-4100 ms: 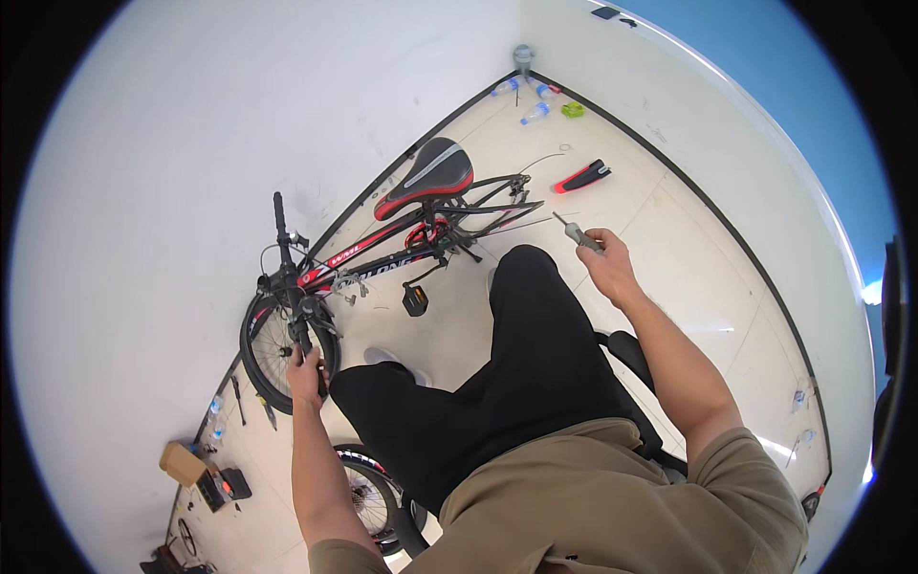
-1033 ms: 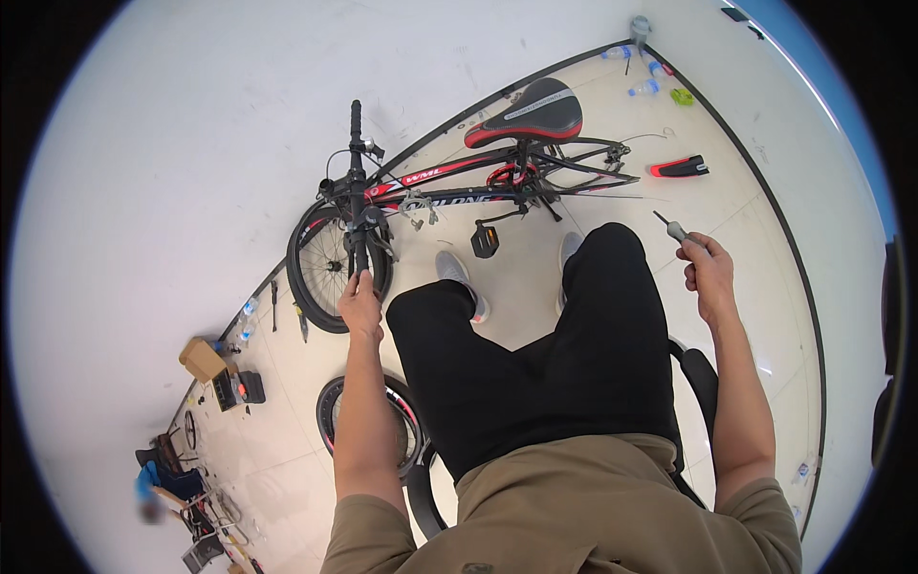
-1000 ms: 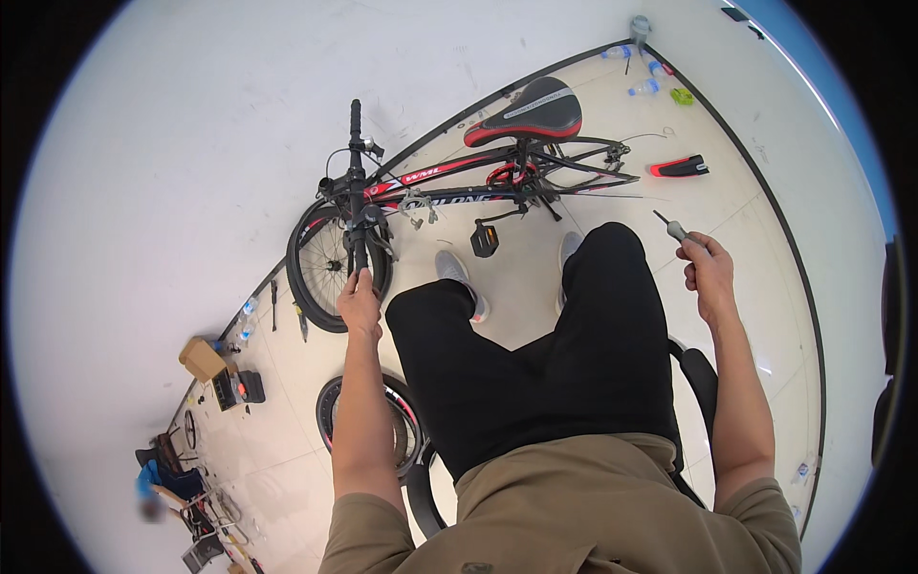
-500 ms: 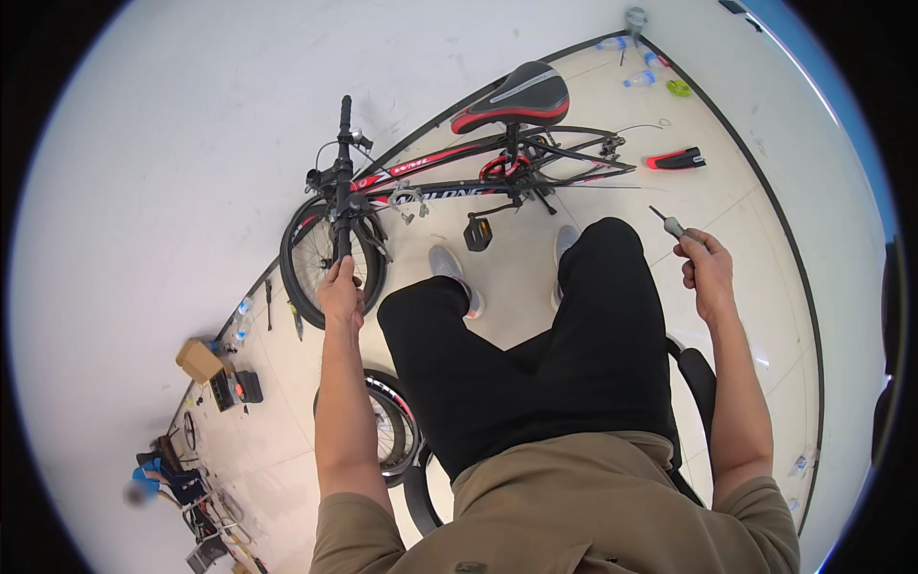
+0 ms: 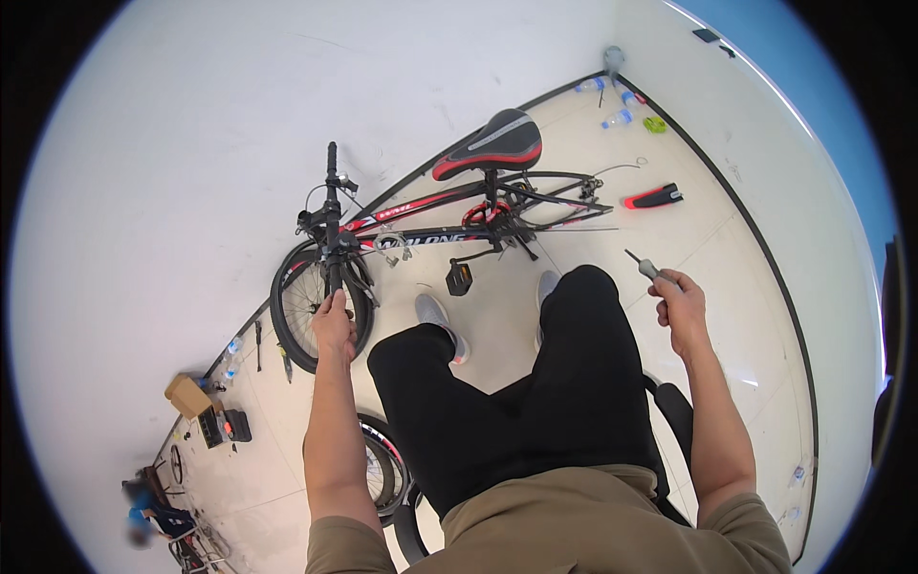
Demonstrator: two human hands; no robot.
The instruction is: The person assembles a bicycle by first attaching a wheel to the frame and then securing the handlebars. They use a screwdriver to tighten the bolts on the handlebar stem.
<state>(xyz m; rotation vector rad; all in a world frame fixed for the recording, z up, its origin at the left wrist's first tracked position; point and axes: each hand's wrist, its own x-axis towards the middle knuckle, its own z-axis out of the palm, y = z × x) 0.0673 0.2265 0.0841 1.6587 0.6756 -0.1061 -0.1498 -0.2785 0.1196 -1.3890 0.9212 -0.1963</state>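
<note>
In front of my feet stands a black and red bicycle (image 5: 426, 206), its front wheel (image 5: 287, 306) on the left and no rear wheel on the frame. My left hand (image 5: 335, 327) is closed round the near grip of the handlebar (image 5: 332, 220). Above the frame sits a black saddle (image 5: 495, 143) with red trim. My right hand (image 5: 682, 308) is raised right of my knee, with a screwdriver (image 5: 652, 273) gripped by its grey-green handle, its dark shaft pointing away to the upper left. The screwdriver touches nothing else.
A black and red mudguard piece (image 5: 652, 197) lies beyond the frame's rear. Plastic bottles (image 5: 617, 120) lie in the far corner. A loose wheel (image 5: 382, 469) rests by my left leg. At left are an open cardboard box (image 5: 188, 394), a black case (image 5: 234, 426) and another person (image 5: 143, 517).
The whole view has tilted, so the bicycle sits lower in the picture. Both hands keep their holds on the handlebar and the screwdriver.
</note>
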